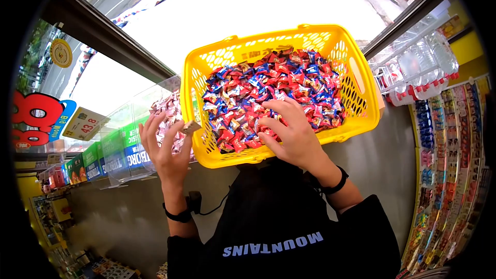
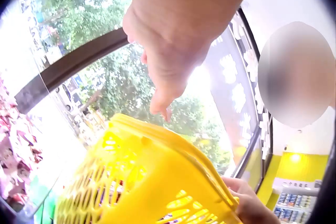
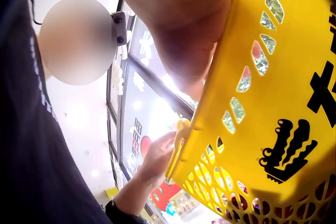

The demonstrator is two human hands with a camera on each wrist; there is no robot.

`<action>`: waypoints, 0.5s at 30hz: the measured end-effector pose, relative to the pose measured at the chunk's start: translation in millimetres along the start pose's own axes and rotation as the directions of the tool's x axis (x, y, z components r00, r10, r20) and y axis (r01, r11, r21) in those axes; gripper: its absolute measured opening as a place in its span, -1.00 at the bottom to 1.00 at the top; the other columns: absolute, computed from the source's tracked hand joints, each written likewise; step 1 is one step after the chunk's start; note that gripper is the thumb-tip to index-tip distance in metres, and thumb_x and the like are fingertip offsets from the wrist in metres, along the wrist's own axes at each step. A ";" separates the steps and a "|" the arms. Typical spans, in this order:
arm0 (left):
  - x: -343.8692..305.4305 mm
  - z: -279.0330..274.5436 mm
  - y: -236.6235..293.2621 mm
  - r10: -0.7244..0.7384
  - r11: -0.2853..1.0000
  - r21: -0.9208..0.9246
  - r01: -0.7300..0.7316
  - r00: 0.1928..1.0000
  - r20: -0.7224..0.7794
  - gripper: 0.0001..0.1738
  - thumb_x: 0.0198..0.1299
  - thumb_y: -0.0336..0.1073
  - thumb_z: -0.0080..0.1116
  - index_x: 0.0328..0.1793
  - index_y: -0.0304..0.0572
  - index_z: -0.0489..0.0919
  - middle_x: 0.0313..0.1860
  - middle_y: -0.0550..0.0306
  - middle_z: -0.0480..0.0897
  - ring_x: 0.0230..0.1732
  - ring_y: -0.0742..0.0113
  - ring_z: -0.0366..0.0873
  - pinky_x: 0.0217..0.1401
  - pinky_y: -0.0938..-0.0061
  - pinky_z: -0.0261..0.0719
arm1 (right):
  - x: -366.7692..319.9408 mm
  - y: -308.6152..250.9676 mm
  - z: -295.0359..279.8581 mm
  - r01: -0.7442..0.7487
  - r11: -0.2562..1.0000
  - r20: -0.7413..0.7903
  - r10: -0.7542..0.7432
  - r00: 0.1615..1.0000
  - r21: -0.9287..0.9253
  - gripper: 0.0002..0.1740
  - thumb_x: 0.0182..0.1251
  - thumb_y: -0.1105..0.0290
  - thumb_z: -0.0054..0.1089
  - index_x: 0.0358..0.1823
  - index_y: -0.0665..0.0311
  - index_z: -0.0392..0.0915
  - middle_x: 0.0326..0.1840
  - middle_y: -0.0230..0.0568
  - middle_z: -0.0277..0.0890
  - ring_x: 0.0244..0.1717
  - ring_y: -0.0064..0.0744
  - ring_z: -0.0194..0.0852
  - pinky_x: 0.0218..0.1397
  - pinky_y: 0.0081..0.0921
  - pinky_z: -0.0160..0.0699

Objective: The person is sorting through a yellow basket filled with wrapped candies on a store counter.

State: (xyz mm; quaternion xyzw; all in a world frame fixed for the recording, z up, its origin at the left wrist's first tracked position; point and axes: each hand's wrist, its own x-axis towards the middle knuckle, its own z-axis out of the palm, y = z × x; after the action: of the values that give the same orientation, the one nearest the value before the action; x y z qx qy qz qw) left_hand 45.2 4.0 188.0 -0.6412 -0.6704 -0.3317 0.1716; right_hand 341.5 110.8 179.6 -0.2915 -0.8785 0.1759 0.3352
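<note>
A yellow plastic basket (image 1: 364, 116) full of red and blue wrapped candies (image 1: 268, 80) stands in front of the person. The left hand (image 1: 168, 150) is at the basket's left rim, pinching a small tan wrapped candy (image 1: 191, 127) between thumb and forefinger. Over the near part of the candy pile is the right hand (image 1: 295, 137), its fingers spread and slightly bent. In the left wrist view the left hand (image 2: 173, 61) hangs above the basket's corner, fingertips pointing down. The basket wall hides the right hand's fingertips in the right wrist view.
Pink wrapped candies (image 1: 168, 111) lie in a clear bin left of the basket. Green Tuborg boxes (image 1: 111, 150) line the ledge beside a price card (image 1: 85, 124). Bottles (image 1: 421, 67) hang in a rack at right, above a packed snack shelf (image 1: 449, 165). Window glass is behind.
</note>
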 end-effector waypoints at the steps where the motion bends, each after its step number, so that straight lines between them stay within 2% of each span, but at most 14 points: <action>1: -4.2 -4.8 -12.9 -0.044 0.998 0.042 0.045 0.999 -0.013 -0.57 0.06 -0.45 0.63 0.09 0.01 0.83 0.43 0.03 0.62 0.55 -0.09 0.47 0.68 -0.10 0.34 | 0.7 -1.8 1.1 0.010 0.999 0.007 -0.010 1.000 -0.033 -0.69 0.34 0.34 0.51 0.06 0.19 0.67 0.36 -0.05 0.54 0.40 -0.01 0.54 0.67 0.21 0.27; 4: -31.2 2.3 -51.7 -0.236 0.971 0.028 0.236 0.972 -0.013 -0.58 0.04 -0.41 0.62 0.08 0.00 0.81 0.42 0.04 0.60 0.54 -0.14 0.45 0.65 -0.09 0.35 | 3.8 -4.5 0.4 -0.002 0.999 0.010 0.002 1.000 -0.042 -0.73 0.32 0.36 0.51 0.00 0.18 0.67 0.36 -0.07 0.57 0.43 0.01 0.53 0.65 0.17 0.35; 5: -43.5 9.5 -63.9 -0.286 0.958 0.029 0.285 0.958 0.026 -0.58 0.05 -0.41 0.61 0.08 -0.01 0.81 0.43 0.03 0.59 0.53 -0.13 0.45 0.61 -0.03 0.38 | 3.8 -3.8 1.2 0.000 0.999 0.013 0.000 1.000 -0.045 -0.73 0.32 0.37 0.51 0.00 0.19 0.67 0.35 -0.06 0.57 0.42 0.01 0.53 0.64 0.16 0.36; 9: -95.0 54.3 -101.4 -0.310 0.950 0.087 0.298 0.932 0.186 -0.58 0.05 -0.27 0.65 0.08 0.06 0.80 0.43 0.00 0.58 0.54 -0.15 0.43 0.63 -0.12 0.30 | 4.0 -3.4 4.0 0.004 0.998 0.010 -0.004 1.000 -0.061 -0.74 0.32 0.38 0.51 -0.01 0.20 0.69 0.34 -0.04 0.57 0.42 0.02 0.54 0.64 0.16 0.38; 12: -110.9 68.1 -107.1 -0.289 0.957 0.119 0.266 0.921 0.261 -0.57 0.03 -0.24 0.66 0.07 0.08 0.80 0.44 0.00 0.57 0.57 -0.16 0.40 0.64 -0.16 0.27 | 2.9 -2.7 4.2 -0.001 0.998 0.022 0.003 1.000 -0.070 -0.75 0.31 0.39 0.51 -0.02 0.21 0.71 0.33 -0.03 0.58 0.42 0.03 0.54 0.64 0.16 0.39; 15: -115.7 73.2 -107.7 -0.288 0.955 0.144 0.258 0.921 0.261 -0.46 0.01 -0.20 0.68 0.17 0.11 0.77 0.46 -0.01 0.56 0.57 -0.17 0.40 0.66 -0.15 0.26 | 2.8 -2.8 4.0 -0.005 0.996 0.025 0.007 1.000 -0.088 -0.77 0.31 0.39 0.50 -0.04 0.21 0.70 0.31 -0.03 0.58 0.40 0.03 0.54 0.64 0.15 0.37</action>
State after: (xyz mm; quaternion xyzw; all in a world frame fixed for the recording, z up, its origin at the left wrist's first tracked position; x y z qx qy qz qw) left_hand -31.6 -29.1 35.2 -0.5715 -0.7876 -0.2221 0.0613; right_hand 335.9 109.9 179.5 -0.3063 -0.8886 0.1417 0.3106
